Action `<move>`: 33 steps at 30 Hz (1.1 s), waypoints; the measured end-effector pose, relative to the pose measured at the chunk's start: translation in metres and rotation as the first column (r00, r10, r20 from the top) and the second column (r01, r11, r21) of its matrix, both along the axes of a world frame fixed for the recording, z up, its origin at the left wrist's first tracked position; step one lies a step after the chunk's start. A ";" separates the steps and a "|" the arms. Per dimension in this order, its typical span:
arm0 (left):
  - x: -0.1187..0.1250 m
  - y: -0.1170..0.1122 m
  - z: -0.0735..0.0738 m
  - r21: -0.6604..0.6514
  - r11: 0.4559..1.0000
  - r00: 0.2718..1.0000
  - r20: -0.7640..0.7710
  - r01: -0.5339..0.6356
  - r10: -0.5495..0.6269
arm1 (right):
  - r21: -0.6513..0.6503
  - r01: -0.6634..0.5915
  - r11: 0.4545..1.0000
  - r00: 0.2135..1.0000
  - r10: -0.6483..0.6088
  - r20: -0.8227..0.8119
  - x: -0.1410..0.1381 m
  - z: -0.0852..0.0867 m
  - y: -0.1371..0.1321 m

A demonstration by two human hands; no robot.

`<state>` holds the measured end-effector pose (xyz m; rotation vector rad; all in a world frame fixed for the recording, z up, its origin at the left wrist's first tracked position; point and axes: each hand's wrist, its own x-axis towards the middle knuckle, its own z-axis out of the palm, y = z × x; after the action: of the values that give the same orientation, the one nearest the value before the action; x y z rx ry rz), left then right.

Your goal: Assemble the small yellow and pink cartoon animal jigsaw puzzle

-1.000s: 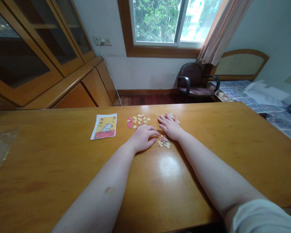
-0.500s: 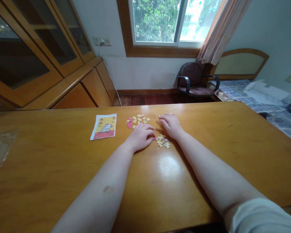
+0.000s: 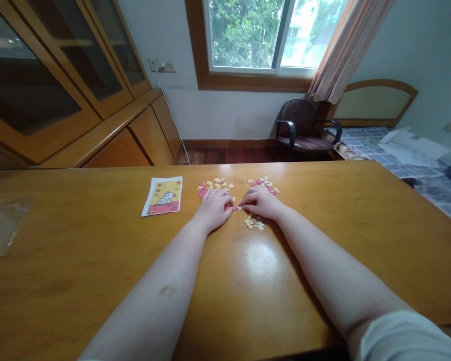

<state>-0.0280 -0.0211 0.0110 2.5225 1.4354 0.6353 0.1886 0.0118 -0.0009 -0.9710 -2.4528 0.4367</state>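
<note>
Small jigsaw puzzle pieces (image 3: 238, 208) in pink and pale yellow lie between my hands, at the fingertips of both. My left hand (image 3: 215, 208) is curled, its thumb and fingers closed at the left end of these pieces. From the other side my right hand (image 3: 262, 201) pinches at their right end. A pile of yellow and pink puzzle pieces (image 3: 218, 184) spreads behind my left hand. Another pile of puzzle pieces (image 3: 266, 183) sits behind my right hand, and a third pile of puzzle pieces (image 3: 254, 222) lies just in front of it.
A picture card (image 3: 163, 197) with a white animal on yellow and pink lies left of the piles. Clear plastic (image 3: 2, 225) rests at the table's far left. Beyond the wooden table (image 3: 304, 301) stand a cabinet (image 3: 113, 115), an armchair (image 3: 302, 125) and a bed (image 3: 391, 145).
My right hand has come off the back right pile toward me and left, meeting my left hand at the small pieces. My left hand has shifted slightly left and its fingers have closed in.
</note>
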 end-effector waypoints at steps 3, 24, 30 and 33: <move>-0.001 0.001 -0.001 0.000 0.999 0.999 -0.009 -0.051 0.051 | 0.038 0.081 0.996 0.996 -0.082 0.027 0.000 0.000 0.003; 0.004 -0.009 0.006 -0.150 0.969 0.977 -0.058 0.196 -0.206 | -0.016 0.193 0.981 0.977 -0.191 0.097 0.018 0.013 0.001; 0.003 -0.005 0.002 -0.096 0.984 0.988 -0.017 0.150 -0.153 | 0.023 0.347 0.938 0.933 -0.347 0.096 0.021 0.000 0.010; 0.002 -0.004 0.002 -0.050 0.993 0.994 -0.006 0.104 -0.105 | 0.050 0.470 0.881 0.879 -0.473 0.068 0.020 -0.004 0.013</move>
<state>-0.0257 -0.0250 0.0130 2.5453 1.2950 0.5641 0.2087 0.0252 -0.0046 -1.5425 -2.1699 0.1910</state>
